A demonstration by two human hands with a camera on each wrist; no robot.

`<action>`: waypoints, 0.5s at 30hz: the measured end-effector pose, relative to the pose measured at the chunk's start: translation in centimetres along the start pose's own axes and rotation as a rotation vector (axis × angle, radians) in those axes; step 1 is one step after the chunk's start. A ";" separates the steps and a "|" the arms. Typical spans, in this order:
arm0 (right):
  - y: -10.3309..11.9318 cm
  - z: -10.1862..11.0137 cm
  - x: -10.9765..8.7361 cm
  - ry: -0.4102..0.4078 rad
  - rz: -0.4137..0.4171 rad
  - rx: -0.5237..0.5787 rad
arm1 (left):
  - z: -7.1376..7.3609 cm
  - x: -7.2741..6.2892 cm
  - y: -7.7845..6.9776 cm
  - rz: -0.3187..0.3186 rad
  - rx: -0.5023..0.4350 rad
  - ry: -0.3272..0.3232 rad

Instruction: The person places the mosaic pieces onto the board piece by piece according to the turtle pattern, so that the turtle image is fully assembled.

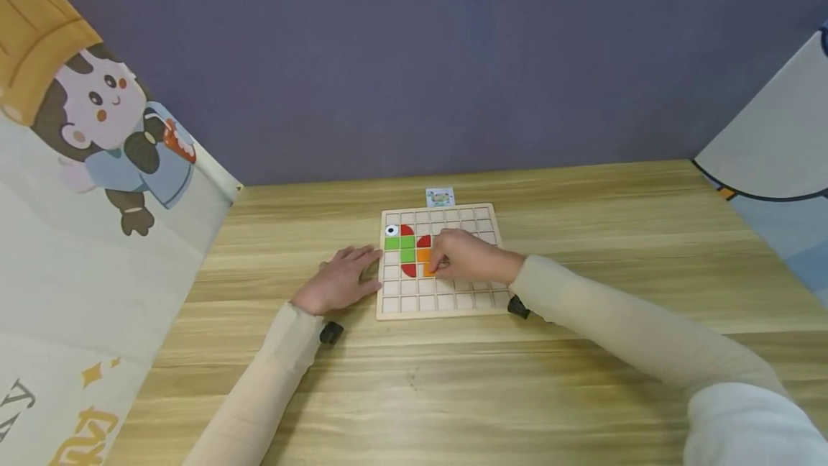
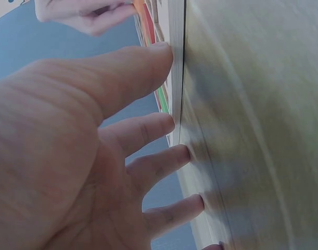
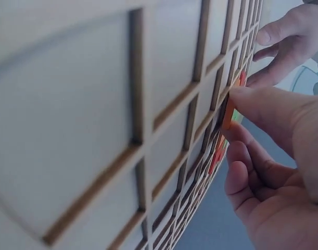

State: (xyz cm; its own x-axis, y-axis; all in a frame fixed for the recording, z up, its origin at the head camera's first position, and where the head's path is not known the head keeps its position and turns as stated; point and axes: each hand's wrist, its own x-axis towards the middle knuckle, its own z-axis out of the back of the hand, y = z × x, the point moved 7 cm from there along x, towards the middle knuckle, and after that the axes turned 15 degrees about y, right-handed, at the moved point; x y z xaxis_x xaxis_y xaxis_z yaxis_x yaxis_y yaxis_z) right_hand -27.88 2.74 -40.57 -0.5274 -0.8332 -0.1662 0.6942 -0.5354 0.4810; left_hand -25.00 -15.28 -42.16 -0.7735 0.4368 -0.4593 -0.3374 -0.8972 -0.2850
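Observation:
A light wooden grid board [image 1: 446, 314] lies on the table. My right hand [image 1: 467, 256] is over its middle, pinching an orange tile [image 3: 229, 114] between thumb and forefinger at a cell. Just above that cell sits another orange tile [image 1: 423, 255]. Green squares [image 1: 407, 255], red rounded pieces [image 1: 408, 270] and a white eye tile [image 1: 391, 230] fill cells on the left side. My left hand [image 1: 341, 280] is spread at the board's left edge. In the left wrist view its thumb [image 2: 148, 62] and forefinger touch the board's side, fingers fairly straight.
A small picture card [image 1: 440, 197] lies behind the board's far edge. The wood-grain table [image 1: 414, 387] meets a dark blue panel [image 1: 414, 63] at the back. Walls with cartoon prints [image 1: 123, 113] stand at left and right. Each wrist carries a small black device [image 1: 331, 333].

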 end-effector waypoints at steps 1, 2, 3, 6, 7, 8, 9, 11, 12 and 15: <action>0.0 0.0 0.1 0.002 -0.006 0.006 | 0.0 0.0 0.0 -0.001 0.000 0.001; 0.1 -0.1 0.2 0.005 -0.013 0.010 | 0.0 0.0 0.0 -0.002 -0.002 0.001; 0.1 -0.1 0.3 0.006 -0.020 0.017 | 0.1 0.0 0.0 -0.003 -0.006 0.002; 0.3 -0.1 0.6 0.006 -0.034 0.022 | 0.1 -0.1 -0.1 -0.007 -0.010 0.003; 0.3 -0.2 0.6 0.006 -0.037 0.021 | 0.2 -0.1 -0.1 -0.007 -0.011 0.004; 0.4 -0.2 0.7 0.005 -0.038 0.018 | 0.2 -0.2 -0.1 -0.006 -0.011 0.006; 0.5 -0.2 0.7 0.004 -0.040 0.012 | 0.2 -0.2 -0.1 -0.005 -0.010 0.007; 0.7 -0.2 0.8 0.003 -0.046 0.005 | 0.2 -0.3 -0.1 -0.005 -0.005 0.008; 0.8 -0.3 0.8 0.003 -0.045 0.003 | 0.2 -0.3 -0.1 -0.003 -0.005 0.009; 1.0 -0.3 0.8 0.003 -0.039 -0.008 | 0.2 -0.4 -0.2 -0.001 -0.002 0.009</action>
State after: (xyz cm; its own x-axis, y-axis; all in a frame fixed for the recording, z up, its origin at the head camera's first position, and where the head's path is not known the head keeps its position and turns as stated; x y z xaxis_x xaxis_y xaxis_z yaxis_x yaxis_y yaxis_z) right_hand -27.44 1.54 -40.50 -0.5528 -0.8119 -0.1876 0.6767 -0.5688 0.4675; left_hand -24.79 -15.31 -41.77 -0.7682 0.4383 -0.4667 -0.3369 -0.8966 -0.2875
